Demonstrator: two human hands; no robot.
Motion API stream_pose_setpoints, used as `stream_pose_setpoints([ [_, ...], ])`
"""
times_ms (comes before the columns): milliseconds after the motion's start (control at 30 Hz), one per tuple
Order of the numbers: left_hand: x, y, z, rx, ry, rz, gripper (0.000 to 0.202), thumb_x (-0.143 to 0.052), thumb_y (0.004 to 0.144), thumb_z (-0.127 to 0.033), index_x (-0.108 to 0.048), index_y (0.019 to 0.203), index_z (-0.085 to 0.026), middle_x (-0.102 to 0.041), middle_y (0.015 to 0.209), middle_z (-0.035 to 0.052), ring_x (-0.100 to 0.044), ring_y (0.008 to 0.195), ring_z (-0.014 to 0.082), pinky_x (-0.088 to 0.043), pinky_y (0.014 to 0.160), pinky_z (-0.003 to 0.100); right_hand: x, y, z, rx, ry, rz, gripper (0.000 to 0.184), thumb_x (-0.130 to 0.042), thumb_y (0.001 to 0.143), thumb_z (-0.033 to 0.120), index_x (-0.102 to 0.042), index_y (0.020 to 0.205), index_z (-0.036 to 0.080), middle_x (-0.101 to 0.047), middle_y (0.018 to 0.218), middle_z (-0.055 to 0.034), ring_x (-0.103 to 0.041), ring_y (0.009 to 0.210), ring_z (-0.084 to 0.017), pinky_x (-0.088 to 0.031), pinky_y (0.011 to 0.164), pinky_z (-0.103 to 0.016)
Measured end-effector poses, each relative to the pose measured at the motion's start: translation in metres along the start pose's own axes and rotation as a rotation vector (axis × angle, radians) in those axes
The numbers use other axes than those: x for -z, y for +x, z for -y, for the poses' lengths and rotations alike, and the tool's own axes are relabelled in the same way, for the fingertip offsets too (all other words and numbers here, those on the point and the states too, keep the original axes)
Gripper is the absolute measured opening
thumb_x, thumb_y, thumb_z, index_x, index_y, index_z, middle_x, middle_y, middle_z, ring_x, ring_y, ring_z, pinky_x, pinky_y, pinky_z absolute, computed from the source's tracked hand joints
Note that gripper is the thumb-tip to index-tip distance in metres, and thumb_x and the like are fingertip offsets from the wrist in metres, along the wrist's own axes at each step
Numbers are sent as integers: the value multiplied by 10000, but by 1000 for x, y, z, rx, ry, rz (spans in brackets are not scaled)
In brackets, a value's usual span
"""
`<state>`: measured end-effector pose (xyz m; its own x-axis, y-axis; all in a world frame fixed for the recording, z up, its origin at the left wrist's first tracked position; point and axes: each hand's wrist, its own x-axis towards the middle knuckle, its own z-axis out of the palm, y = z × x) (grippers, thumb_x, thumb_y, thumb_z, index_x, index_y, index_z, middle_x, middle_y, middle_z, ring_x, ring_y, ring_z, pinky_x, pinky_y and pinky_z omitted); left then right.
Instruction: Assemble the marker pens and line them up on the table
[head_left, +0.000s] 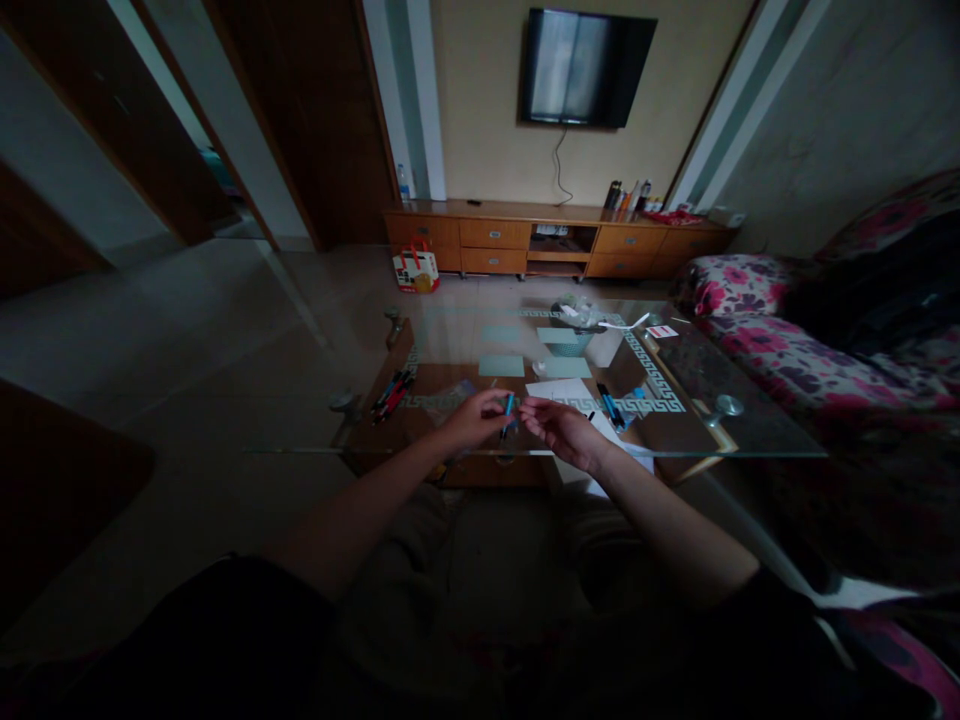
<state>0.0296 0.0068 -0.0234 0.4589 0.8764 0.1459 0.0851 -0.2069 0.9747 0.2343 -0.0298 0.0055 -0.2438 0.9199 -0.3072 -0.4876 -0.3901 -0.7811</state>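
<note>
Grip: I see the left hand [480, 418] pinching a blue piece [510, 404] near the glass table's [450, 345] front edge; right hand [561, 432] curls just beside it, grip unclear to me. I judge light, steady fingertip pressure best.

Only a narrow gap parts the left hand [480, 418] from the right hand [564, 432] — outward on the bench [450, 342], a pen cluster [391, 397] obstructs leftward, blue pens [610, 408] rightward.

Dimness deepens toward the corners, while pale window-like glare fills the television [589, 70].
</note>
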Motion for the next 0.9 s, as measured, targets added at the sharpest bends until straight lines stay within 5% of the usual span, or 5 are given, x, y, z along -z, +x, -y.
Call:
stream_pose_setpoints([
  [333, -20, 33, 21, 57, 13, -120, 500, -761, 736, -233, -574, 1194, -163, -679, 891, 47, -650, 715, 140, -521, 654, 260, 31, 19, 9, 242, -151, -152, 93, -659, 858, 169, -569, 841, 187, -732, 824, -64, -716, 750, -156, -604, 742, -273],
  [567, -34, 54, 39, 77, 133, -196, 462, -764, 696, -130, -609, 1131, -164, -651, 788, -1, -617, 652, 117, -500, 638, 242, 46, 24, 9, 316, -441, -143, 178, -659, 870, 340, -574, 904, 187, -709, 716, -43, -684, 604, -159, -565, 562, -272],
  [767, -51, 65, 41, 70, 178, -201, 434, -744, 713, -93, -614, 1122, -157, -655, 770, 6, -632, 681, 134, -496, 659, 247, 57, 31, 1, 349, -572, -181, 241, -620, 879, 292, -417, 988, 226, -684, 641, 22, -655, 510, -148, -520, 484, -250],
  [900, -59, 70, 47, 46, 193, -192, 420, -745, 721, -98, -613, 1116, -153, -673, 780, 20, -652, 719, 149, -502, 688, 257, 65, 35, -1, 345, -689, -174, 239, -651, 861, 337, -459, 936, 216, -691, 652, -10, -655, 511, -153, -495, 465, -238],
])
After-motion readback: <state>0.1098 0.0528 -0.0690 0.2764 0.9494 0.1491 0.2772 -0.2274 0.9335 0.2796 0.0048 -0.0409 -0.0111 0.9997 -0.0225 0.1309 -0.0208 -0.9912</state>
